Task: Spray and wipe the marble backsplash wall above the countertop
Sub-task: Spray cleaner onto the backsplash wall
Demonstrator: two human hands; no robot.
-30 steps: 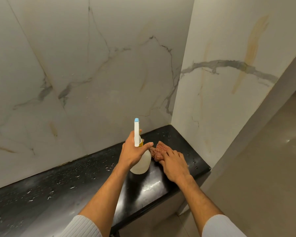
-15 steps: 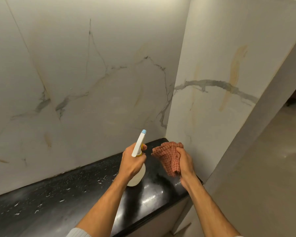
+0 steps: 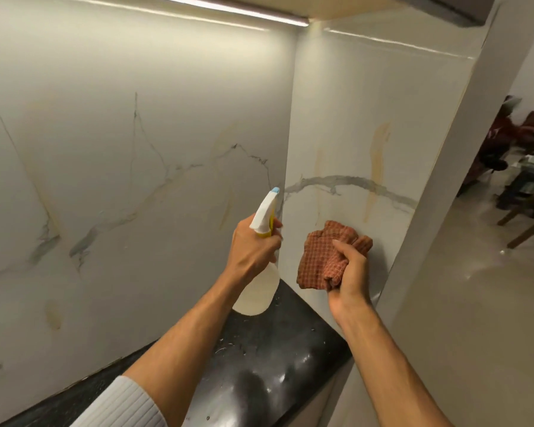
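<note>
Head view: both hands have risen off the black speckled stone bench (image 3: 253,359) within the past second and now hang in the air before the white veined marble backsplash wall (image 3: 130,167). The left hand (image 3: 253,251) is clamped round the neck of the translucent white plastic spray bottle with the yellow collar and blue nozzle tip (image 3: 264,217), fingers curled at the trigger; a second ago the bottle stood on the bench, and now it is lifted clear, nozzle aimed up and toward the far corner where the two marble faces meet. The right hand (image 3: 349,272) is closed on the bunched rust-red checked cloth (image 3: 324,257), which a moment earlier lay pressed flat on the bench under the palm and is now held up near the right-hand marble panel (image 3: 352,143); whether it touches the stone cannot be told. The view has also tilted upward, bringing in the lit strip under the cabinet (image 3: 228,9). Water spots glint on the bench. Yellowish streaks mark the right-hand panel above the cloth. The change suggests the pick-up is done and spraying is about to begin, with wiping to follow; no mist is visible yet.
</note>
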